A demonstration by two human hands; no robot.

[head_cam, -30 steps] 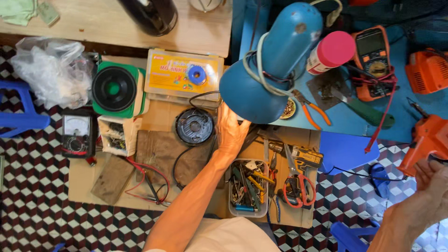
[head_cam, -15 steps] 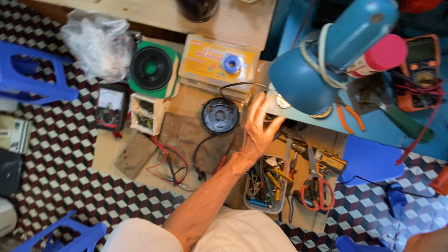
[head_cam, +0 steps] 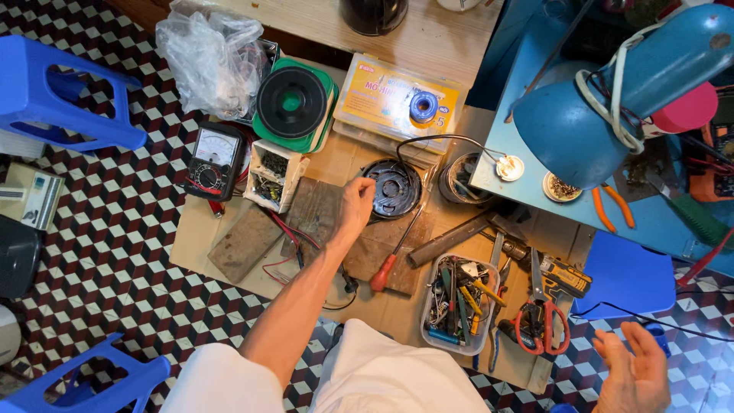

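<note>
My left hand point(head_cam: 356, 205) reaches forward over a low wooden board point(head_cam: 229, 252) on the tiled floor. Its curled fingers close on the left rim of a round black speaker part point(head_cam: 394, 188). A red-handled screwdriver point(head_cam: 384, 269) lies just right of my wrist. My right hand point(head_cam: 633, 373) hovers at the lower right, palm open, fingers apart, holding nothing. It is nearest the red-handled scissors point(head_cam: 537, 325) and a clear tub of small tools point(head_cam: 459, 304).
A blue desk lamp point(head_cam: 612, 99) hangs over the right side. An analog meter point(head_cam: 212, 160), a green and black spool point(head_cam: 293, 103), a yellow parts box point(head_cam: 401, 99) and a plastic bag point(head_cam: 210, 57) sit at the back. Blue stools point(head_cam: 53, 92) stand at left.
My left hand has dropped from a raised, spread pose near the lamp down to the speaker part's rim and curled. My view shifted left; my right hand came into view, open.
</note>
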